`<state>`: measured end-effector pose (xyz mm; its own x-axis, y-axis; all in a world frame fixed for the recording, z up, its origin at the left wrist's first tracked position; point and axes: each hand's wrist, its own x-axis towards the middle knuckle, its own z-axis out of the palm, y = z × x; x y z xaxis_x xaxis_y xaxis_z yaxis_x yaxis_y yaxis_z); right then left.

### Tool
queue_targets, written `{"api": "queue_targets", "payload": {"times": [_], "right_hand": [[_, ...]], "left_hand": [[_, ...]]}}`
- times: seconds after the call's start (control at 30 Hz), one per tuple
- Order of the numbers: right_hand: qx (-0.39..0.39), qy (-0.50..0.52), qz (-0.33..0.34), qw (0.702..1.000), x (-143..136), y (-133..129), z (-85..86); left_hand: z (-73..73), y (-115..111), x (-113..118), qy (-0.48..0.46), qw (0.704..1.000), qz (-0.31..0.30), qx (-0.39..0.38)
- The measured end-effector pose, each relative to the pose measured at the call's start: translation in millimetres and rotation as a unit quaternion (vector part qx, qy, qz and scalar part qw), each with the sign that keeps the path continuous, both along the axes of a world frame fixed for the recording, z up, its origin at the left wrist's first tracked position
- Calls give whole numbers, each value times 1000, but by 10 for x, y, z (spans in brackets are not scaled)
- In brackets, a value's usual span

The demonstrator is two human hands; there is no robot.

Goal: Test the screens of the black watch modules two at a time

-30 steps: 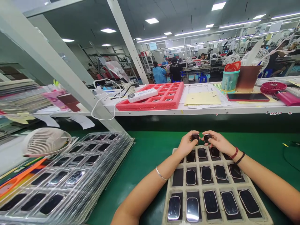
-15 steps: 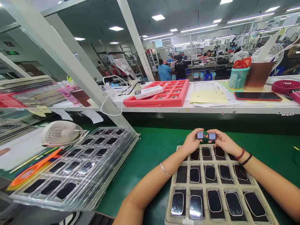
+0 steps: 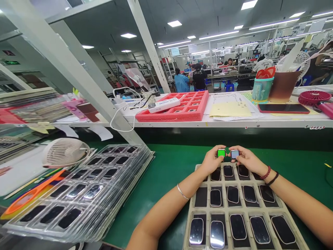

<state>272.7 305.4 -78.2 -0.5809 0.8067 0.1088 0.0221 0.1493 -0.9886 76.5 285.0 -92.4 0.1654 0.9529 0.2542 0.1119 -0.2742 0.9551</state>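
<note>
Over the far edge of the cream tray [image 3: 226, 209], both hands up, one small watch-type unit each. Left hand [image 3: 210, 161] pinches the green-screen unit [image 3: 221, 153] between thumb and fingers; right hand [image 3: 249, 160] pinches the pale-screen unit [image 3: 234, 154], thumb lapping its lower corner. Rear fingers hidden, can't tell if spread or together. Units near each other, small gap between.

Tray sits at the counter's [image 3: 163, 173] near edge, rows of dark-screened units in its pockets. Right wrist, red beads [image 3: 266, 172] plus black band [image 3: 272, 178], covers the tray's far right corner; left forearm crosses its left edge.

Obstructions: shelf [image 3: 223, 123] runs behind the hands, its front edge blocking the way forward. Slanted white post [image 3: 78, 78] comes down behind the stack of clear trays [image 3: 122, 194], which fills the counter's left side. White fan [image 3: 63, 152] and orange-handled tool [image 3: 35, 194] crowd that stack's left edge.

Along the shelf's front edge: red foam tray [image 3: 171, 118] with white box [image 3: 164, 105] on top, yellow paper [image 3: 230, 109], phone [image 3: 283, 108]. Teal cup [image 3: 260, 91] and brown cup [image 3: 283, 86] stand behind the phone. White cable [image 3: 125, 130] loops over the edge by the post.
</note>
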Motion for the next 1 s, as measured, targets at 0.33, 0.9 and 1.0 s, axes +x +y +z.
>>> {"api": "queue_targets", "payload": {"times": [0.33, 0.9, 1.0], "right_hand": [[3, 3, 7, 1000, 2, 3, -30], [5, 11, -6, 1000, -26, -2, -24], [-1, 12, -11, 1000, -32, 3, -23]], "left_hand": [[-6, -9, -3, -6, 1000, 4, -1], [64, -25, -1, -34, 999, -15, -25], [112, -44, 16, -37, 999, -12, -28]]}}
